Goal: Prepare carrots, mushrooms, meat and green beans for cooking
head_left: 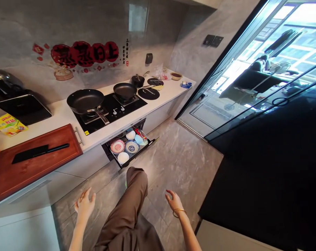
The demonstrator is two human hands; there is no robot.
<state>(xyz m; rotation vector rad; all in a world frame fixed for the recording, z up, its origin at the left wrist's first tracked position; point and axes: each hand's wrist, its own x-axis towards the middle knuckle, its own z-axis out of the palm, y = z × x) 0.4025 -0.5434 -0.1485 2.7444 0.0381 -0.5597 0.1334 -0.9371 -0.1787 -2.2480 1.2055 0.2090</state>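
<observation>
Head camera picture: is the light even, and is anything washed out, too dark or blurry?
All in the head view: uneven light; the glass door is washed out near its top; the black panel shows almost no detail; the wall carries a pale reflection; left hand and right hand look fairly sharp.

Our empty left hand [85,205] hangs over the grey marbled floor [173,150], its fingers loosely bent. Our brown-trousered leg [131,198] lies between it and our empty right hand [174,201], which has a thin gold bangle [179,210] at the wrist. Ahead of our knee, a black-framed drawer [137,158] stands pulled out below the white countertop [60,111]. In it we see a pink-patterned round bowl [117,146] beside a blue-and-white patterned round bowl [132,147]. Above, a large black frying pan [85,100] and a smaller black frying pan [125,90] sit on a black glass cooktop [130,108]. To our left, a black cleaver [32,153] lies on a reddish-brown wooden board [43,168].
</observation>
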